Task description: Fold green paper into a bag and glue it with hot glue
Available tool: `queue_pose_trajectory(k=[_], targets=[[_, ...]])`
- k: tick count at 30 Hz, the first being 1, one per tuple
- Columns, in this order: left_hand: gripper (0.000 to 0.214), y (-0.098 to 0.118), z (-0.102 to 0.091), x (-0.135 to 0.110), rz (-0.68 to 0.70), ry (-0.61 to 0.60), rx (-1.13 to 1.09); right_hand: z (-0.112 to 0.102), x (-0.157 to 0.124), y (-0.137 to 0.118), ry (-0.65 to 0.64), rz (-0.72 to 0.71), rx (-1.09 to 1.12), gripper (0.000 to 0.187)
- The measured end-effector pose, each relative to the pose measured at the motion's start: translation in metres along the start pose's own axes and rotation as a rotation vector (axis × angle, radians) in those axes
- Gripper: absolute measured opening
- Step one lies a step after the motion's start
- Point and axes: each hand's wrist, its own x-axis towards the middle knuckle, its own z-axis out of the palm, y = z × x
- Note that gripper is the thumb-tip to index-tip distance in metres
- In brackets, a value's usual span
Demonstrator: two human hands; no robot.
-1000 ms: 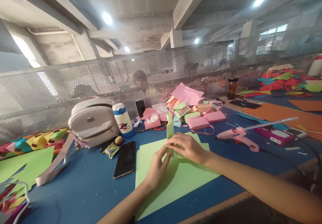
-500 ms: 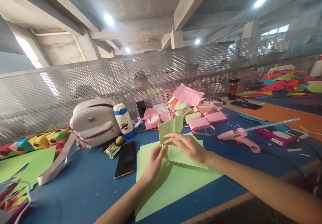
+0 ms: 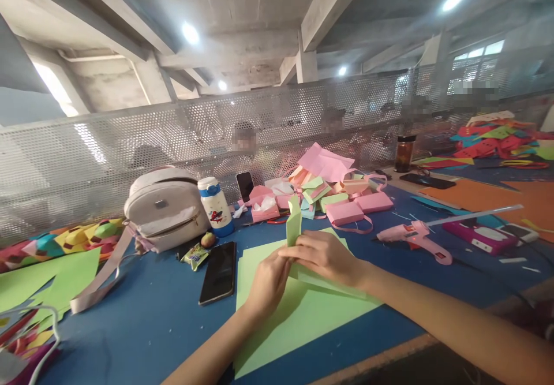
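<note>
Both my hands work a folded piece of light green paper (image 3: 295,221) whose narrow flap stands upright above my fingers. My left hand (image 3: 267,284) is closed, pinching the paper's near-left edge. My right hand (image 3: 324,256) lies over the fold with its fingers pressed together on the paper. Underneath lies a stack of larger light green sheets (image 3: 294,316) spread on the blue table (image 3: 142,327).
A black phone (image 3: 218,264) lies left of the sheets, near a snack packet (image 3: 194,254), a white backpack (image 3: 162,207) and a bottle (image 3: 214,205). Pink and green paper boxes (image 3: 341,197) pile up behind. A pink glue gun (image 3: 411,236) lies at right. A perforated metal screen (image 3: 108,160) backs the table.
The green flap was spread wide half a second ago; now it is folded narrow and upright again, and my right hand has closed down over the fold.
</note>
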Motion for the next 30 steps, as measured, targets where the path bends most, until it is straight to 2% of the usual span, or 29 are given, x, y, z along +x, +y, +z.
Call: queue_pose_trajectory(k=[4,7,10,12,14,18,22,26,30], targets=[[0.037,0.005,-0.001,0.001,0.044,-0.087,-0.001,-0.003,0.002,0.001,0.048,-0.032,-0.107,0.019],[0.040,0.002,0.003,0.001,-0.036,-0.100,-0.092,-0.005,0.001,0.006,0.086,-0.014,-0.113,0.019],[0.052,-0.007,0.009,0.000,-0.132,-0.084,-0.203,-0.008,0.000,0.010,0.145,0.034,-0.051,0.015],[0.060,-0.014,0.009,0.000,-0.136,-0.067,-0.226,-0.010,0.000,0.012,0.197,0.085,0.024,0.011],[0.061,-0.018,0.006,0.002,-0.040,-0.022,-0.173,-0.013,0.000,0.013,0.239,0.139,0.110,0.007],[0.049,-0.015,-0.005,0.006,0.238,0.103,0.030,-0.015,0.001,0.012,0.269,0.191,0.251,0.006],[0.049,-0.006,-0.011,0.005,0.390,0.148,0.141,-0.016,0.002,0.010,0.284,0.207,0.325,0.007],[0.047,-0.003,-0.011,0.003,0.412,0.173,0.176,-0.015,0.003,0.009,0.296,0.217,0.337,0.009],[0.040,-0.004,-0.009,0.003,0.327,0.174,0.101,-0.014,0.002,0.010,0.322,0.224,0.291,0.008]])
